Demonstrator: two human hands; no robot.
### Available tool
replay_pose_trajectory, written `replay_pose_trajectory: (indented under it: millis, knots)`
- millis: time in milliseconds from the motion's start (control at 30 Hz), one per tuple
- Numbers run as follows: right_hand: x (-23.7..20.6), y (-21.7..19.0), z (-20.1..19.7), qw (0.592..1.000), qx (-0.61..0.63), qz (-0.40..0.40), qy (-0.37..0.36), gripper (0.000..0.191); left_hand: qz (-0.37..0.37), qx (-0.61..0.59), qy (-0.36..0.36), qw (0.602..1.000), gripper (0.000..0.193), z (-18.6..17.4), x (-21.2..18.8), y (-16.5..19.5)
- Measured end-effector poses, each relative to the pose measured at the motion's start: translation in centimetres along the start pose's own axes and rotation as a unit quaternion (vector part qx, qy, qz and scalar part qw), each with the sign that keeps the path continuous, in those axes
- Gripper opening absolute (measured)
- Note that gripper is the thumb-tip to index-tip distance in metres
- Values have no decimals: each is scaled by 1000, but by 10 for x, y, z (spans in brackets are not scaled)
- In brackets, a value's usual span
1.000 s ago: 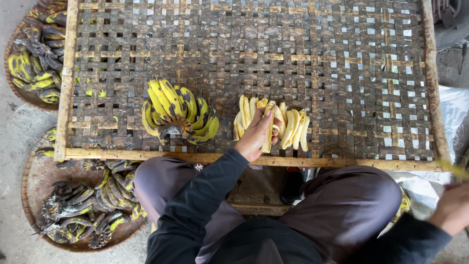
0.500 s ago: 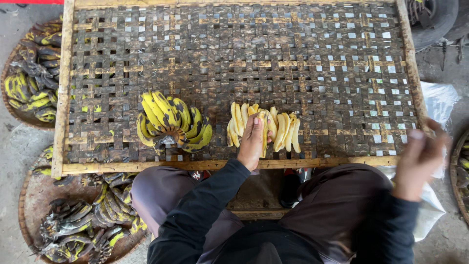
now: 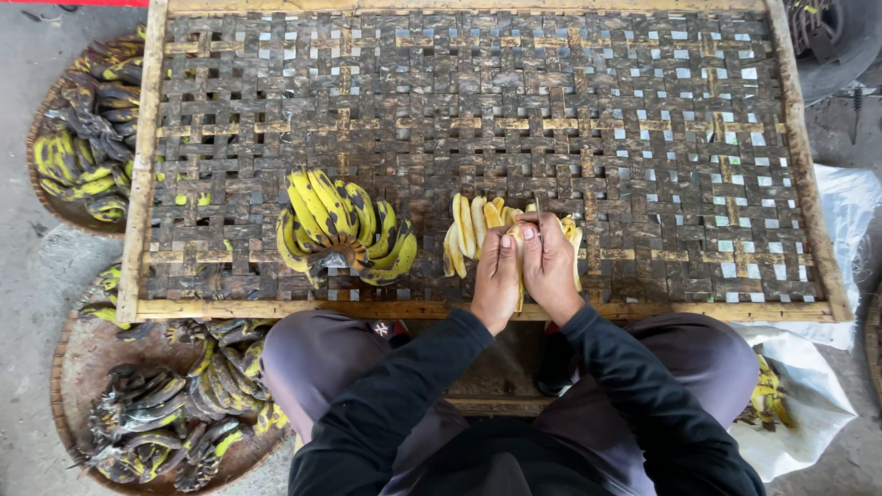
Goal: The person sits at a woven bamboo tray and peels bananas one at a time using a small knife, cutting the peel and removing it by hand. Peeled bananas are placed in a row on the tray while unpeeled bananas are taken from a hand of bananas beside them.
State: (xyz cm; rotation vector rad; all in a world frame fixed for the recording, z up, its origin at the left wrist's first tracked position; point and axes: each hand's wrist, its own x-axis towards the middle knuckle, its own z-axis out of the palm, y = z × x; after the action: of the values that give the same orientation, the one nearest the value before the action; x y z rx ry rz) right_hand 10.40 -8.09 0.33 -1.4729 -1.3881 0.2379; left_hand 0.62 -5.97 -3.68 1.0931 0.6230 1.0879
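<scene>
1. In the head view, we see our left hand (image 3: 497, 276) and right hand (image 3: 549, 266) side by side at the near edge of the woven tray (image 3: 643, 138), both resting on the row of peeled bananas (image 3: 470, 230).
2. Between the two hands a single peeled banana (image 3: 520, 276) stands lengthwise; the fingers of both hands curl in and close on it, left from the left side, right from the right.
3. The rest of the row fans out to the left of the left hand and just shows past the right hand, all lying flat on the tray.
4. The peeled bananas look pale yellow, smooth and slim, laid close together and touching.
5. An unpeeled bunch (image 3: 342, 230) sits on the tray to the left of the hands, near but apart from the row; its skins are yellow with heavy black blotches.
6. Off the tray, a round basket (image 3: 83, 367) at our lower left holds banana peels, mostly blackened, and another basket (image 3: 41, 174) at the upper left holds more of the same.
7. A white bag (image 3: 808, 404) lies by our right knee.
</scene>
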Motion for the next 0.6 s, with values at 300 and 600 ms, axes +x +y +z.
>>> replay_pose_trajectory:
  millis: [300,600]
  knots:
    - [-9,13,1,996,29,74,37,14,-52,-54,109,991,31,-6,9,-13]
    - [5,41,-40,913,296,189,209,17,-131,-427,174,878,21,-72,66,16]
